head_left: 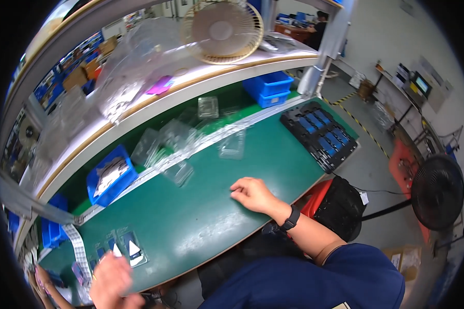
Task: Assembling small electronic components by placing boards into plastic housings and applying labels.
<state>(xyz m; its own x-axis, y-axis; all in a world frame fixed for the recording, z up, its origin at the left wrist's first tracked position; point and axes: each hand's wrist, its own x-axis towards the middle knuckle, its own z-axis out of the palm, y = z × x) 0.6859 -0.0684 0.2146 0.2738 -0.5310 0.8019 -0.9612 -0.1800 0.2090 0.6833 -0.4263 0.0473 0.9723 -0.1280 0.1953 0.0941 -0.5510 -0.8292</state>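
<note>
My left hand (112, 282) is over the near left end of the green table (191, 226), smeared by motion. I cannot make out whether its fingers hold anything. Just beyond it lie several clear plastic blister packs (134, 248) with dark blue and white contents. My right hand (255, 195), with a black watch (291, 218) on the wrist, is low over the middle of the table. Its fingers are curled in, thumb close to the index finger, and nothing shows between them. Loose clear plastic shells (232, 144) lie farther back. A black tray (319, 135) with several blue pieces sits at the far right.
A blue bin (110, 177) with pale pieces stands along the back left. Stacked blue bins (268, 88) stand at the back right. A shelf above carries a round fan (222, 31) and plastic bags. Another person's hands (45, 280) are at the lower left. A black fan (438, 191) stands right.
</note>
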